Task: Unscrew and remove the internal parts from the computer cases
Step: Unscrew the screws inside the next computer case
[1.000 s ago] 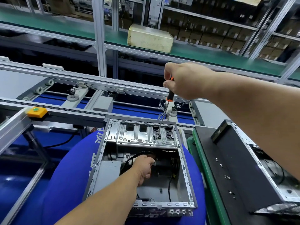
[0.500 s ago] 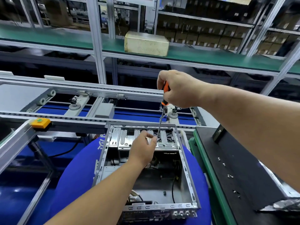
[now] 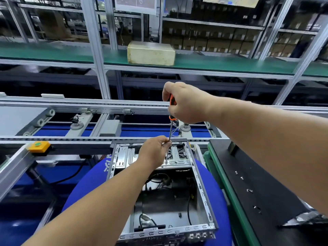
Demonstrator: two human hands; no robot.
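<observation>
Gripping the orange screwdriver (image 3: 171,110) handle, the right hand (image 3: 186,102) holds it upright over the open computer case (image 3: 204,196). The left hand (image 3: 154,151) pinches its shaft above the far drive bracket (image 3: 179,157).

One open computer case (image 3: 204,196), one screwdriver (image 3: 170,132), two hands, one yellowed box (image 3: 151,53), one yellow button (image 3: 39,146)

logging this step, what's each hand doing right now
Left hand: pinching the screwdriver shaft.
Right hand: closed around the screwdriver handle.
</observation>
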